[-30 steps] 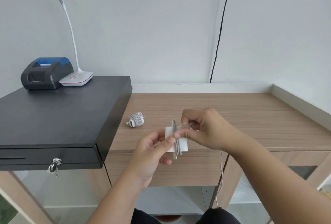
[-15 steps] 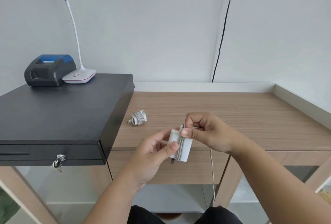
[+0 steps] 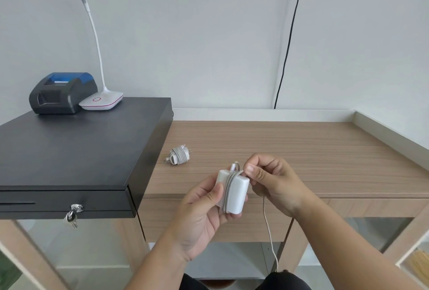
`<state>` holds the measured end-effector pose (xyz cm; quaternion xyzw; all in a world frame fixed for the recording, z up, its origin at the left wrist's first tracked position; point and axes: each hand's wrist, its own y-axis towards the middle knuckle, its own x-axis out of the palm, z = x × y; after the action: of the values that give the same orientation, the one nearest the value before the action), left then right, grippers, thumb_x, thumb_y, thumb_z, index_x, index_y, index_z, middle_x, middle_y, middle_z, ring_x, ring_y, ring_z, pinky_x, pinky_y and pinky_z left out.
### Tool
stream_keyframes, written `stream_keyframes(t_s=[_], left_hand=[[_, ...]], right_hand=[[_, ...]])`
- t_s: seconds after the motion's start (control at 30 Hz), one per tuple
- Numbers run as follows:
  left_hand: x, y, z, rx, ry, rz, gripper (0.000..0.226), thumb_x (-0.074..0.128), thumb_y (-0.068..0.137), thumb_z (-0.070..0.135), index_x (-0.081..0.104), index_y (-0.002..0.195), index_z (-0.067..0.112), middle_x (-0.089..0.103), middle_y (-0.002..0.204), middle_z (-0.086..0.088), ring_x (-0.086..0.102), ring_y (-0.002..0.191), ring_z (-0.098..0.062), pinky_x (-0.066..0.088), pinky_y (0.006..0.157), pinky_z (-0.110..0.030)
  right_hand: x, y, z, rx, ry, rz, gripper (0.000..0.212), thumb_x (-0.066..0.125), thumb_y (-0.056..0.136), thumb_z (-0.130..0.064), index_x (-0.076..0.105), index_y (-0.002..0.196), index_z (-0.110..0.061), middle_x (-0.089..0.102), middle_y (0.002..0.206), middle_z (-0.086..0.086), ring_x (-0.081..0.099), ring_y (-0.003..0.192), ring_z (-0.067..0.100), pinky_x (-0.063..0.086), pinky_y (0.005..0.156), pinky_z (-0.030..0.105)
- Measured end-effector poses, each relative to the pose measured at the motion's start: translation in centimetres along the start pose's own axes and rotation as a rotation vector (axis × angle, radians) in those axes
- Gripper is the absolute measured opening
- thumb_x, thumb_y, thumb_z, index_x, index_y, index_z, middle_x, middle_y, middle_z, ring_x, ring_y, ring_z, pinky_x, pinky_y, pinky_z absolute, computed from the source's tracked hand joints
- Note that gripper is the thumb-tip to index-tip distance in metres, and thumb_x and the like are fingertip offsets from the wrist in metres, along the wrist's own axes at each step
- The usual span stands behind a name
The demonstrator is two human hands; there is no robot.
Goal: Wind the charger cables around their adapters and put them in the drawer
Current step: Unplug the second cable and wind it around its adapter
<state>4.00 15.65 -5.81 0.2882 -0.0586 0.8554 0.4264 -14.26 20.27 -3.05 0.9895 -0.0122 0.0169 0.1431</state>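
Observation:
My left hand point(image 3: 202, 215) grips a white adapter point(image 3: 236, 191) in front of the desk's edge, with a few turns of grey cable around its middle. My right hand point(image 3: 271, 180) pinches that cable point(image 3: 269, 231) at the adapter's top right corner; the loose end hangs down toward my lap. A second adapter point(image 3: 179, 155), fully wound in its cable, lies on the wooden desk point(image 3: 301, 148) beside the black cash drawer point(image 3: 69, 150). The drawer front is closed, with keys point(image 3: 73, 215) in its lock.
On the cash drawer's top stand a black and blue receipt printer point(image 3: 61, 92) and a white desk lamp point(image 3: 102, 101). A black wire point(image 3: 287, 41) runs down the wall behind the desk. A raised white rim borders the desk's back and right side.
My right hand has carried the cable round the adapter, adding a turn, and the adapter has turned to show its broad face. The hanging cable is shorter. The view has shifted slightly.

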Motion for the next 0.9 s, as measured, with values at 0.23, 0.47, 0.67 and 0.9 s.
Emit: stream_keyframes(t_s=[0.23, 0.47, 0.67, 0.9], left_hand=[[0.2, 0.7, -0.7, 0.088, 0.066, 0.071, 0.068, 0.085, 0.067, 0.042, 0.064, 0.126, 0.013, 0.066, 0.126, -0.007, 0.061, 0.11, -0.014, 0.052, 0.083, -0.025], [-0.2, 0.5, -0.6, 0.073, 0.149, 0.04, 0.069, 0.085, 0.068, 0.044, 0.064, 0.125, 0.011, 0.065, 0.129, -0.009, 0.061, 0.114, -0.016, 0.052, 0.086, -0.025], [-0.3, 0.2, 0.0, 0.005, 0.372, -0.012, 0.061, 0.079, 0.07, 0.054, 0.068, 0.122, 0.024, 0.07, 0.116, -0.004, 0.058, 0.105, -0.019, 0.046, 0.085, -0.036], [-0.3, -0.2, 1.0, -0.065, 0.441, -0.072, 0.058, 0.078, 0.072, 0.053, 0.067, 0.123, 0.028, 0.071, 0.117, -0.006, 0.062, 0.105, -0.021, 0.049, 0.089, -0.039]], right_hand=[[0.6, -0.3, 0.7, 0.059, 0.166, 0.135, 0.024, 0.076, 0.075, -0.036, 0.065, 0.066, -0.017, 0.039, 0.056, 0.001, 0.021, 0.042, 0.008, 0.016, 0.043, 0.022], [-0.2, -0.7, 1.2, 0.165, 0.26, 0.081, 0.043, 0.089, 0.058, -0.043, 0.063, 0.067, -0.009, 0.039, 0.06, 0.004, 0.019, 0.043, 0.007, 0.021, 0.038, 0.016], [-0.6, -1.1, -1.1, -0.147, -0.286, 0.225, 0.027, 0.076, 0.076, -0.041, 0.068, 0.07, -0.015, 0.057, 0.062, 0.021, 0.05, 0.06, 0.018, 0.041, 0.059, 0.025], [-1.2, -0.9, -2.8, -0.234, -0.508, 0.116, 0.014, 0.075, 0.076, -0.028, 0.068, 0.071, -0.017, 0.063, 0.064, -0.008, 0.051, 0.058, 0.006, 0.041, 0.058, 0.018]])
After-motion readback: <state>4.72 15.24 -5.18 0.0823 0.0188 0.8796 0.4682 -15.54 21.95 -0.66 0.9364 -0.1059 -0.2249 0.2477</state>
